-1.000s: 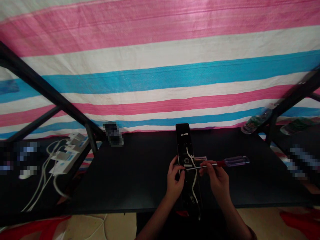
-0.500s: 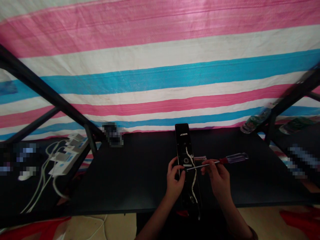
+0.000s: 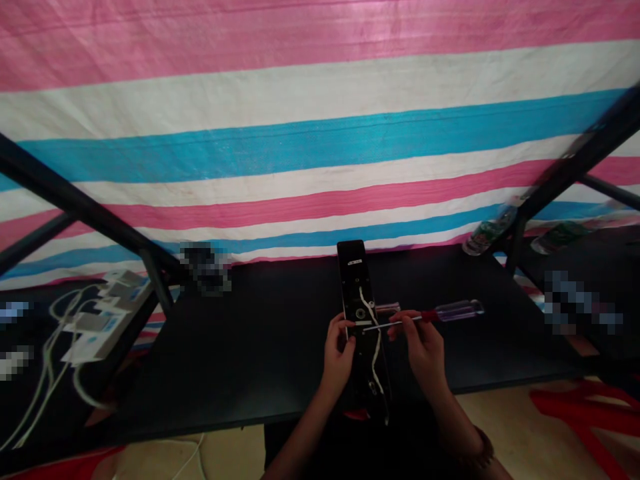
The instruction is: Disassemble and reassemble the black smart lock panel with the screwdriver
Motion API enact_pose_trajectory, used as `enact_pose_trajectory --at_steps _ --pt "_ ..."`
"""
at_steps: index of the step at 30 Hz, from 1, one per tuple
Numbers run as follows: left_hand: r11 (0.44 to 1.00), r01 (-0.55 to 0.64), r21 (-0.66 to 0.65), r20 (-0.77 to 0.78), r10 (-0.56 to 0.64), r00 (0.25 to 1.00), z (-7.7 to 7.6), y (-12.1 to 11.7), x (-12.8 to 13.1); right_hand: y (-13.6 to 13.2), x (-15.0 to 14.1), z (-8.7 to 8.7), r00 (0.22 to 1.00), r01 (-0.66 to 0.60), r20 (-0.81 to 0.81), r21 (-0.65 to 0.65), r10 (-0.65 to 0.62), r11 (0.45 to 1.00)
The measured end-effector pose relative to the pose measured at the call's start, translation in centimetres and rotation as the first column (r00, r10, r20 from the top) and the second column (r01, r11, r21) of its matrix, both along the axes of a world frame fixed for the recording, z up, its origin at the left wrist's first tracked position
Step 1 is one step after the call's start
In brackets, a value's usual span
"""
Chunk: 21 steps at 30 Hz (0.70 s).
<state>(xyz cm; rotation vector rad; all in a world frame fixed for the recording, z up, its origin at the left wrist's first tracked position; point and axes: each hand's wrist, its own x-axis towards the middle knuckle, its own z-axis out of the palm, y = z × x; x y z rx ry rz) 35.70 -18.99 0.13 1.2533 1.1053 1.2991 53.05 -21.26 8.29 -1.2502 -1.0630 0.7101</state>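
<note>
- The black panel (image 3: 362, 352) lies between the two hands, running lengthwise away from the person, its far end well beyond the fingers; its near end is lost in shadow toward the lap.
- The left hand (image 3: 340, 350) is clasped on the panel's left edge, thumb lying toward its face (whether the fingertips also pinch something small, I cannot tell).
- The right hand (image 3: 423, 343), apart from the left, has its fingers closed around the shaft of the screwdriver (image 3: 457, 311), just ahead of the red collar, so the clear handle juts out to the right of that hand.
- The driver's tip points left over the panel, just beside the left fingertips; whether it touches is too small to tell.
- The white cable (image 3: 375, 363) runs down the panel between the hands, and the shaft crosses it.
- A second clear, handle-like piece (image 3: 389, 307) sits beyond the right fingertips, beside the panel.
- The step in hand looks like careful driver work at one small spot by the left thumb.
- The next move, I judge, calls for a steady left clasp, a light right grip guiding the tip, and the loose cable clear of the shaft.
</note>
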Motion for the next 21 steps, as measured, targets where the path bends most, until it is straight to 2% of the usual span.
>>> enact_pose_trajectory --at_steps 5,10,13,18,21 --pt "1.000 0.002 0.009 0.007 -0.002 1.000 -0.2 0.0 0.0 -0.3 -0.3 0.3 0.969 -0.145 0.206 0.037 0.135 0.989" --pt "1.000 -0.008 0.018 0.003 0.008 1.000 -0.5 0.0 0.2 -0.4 -0.9 0.2 0.919 -0.241 0.349 0.129 0.184 0.962" --pt "1.000 -0.008 0.028 0.003 0.008 1.000 -0.5 0.0 0.2 -0.3 -1.1 0.3 0.878 -0.289 0.432 0.140 0.204 0.947" --pt "0.999 0.002 0.046 0.000 -0.002 1.000 -0.6 0.0 0.1 0.0 -1.3 1.0 0.848 -0.332 0.475 0.125 0.237 0.935" --pt "0.999 -0.002 0.055 -0.007 0.002 1.000 -0.5 -0.1 0.2 0.2 -1.6 1.7 0.829 -0.385 0.467 0.082 0.306 0.919"
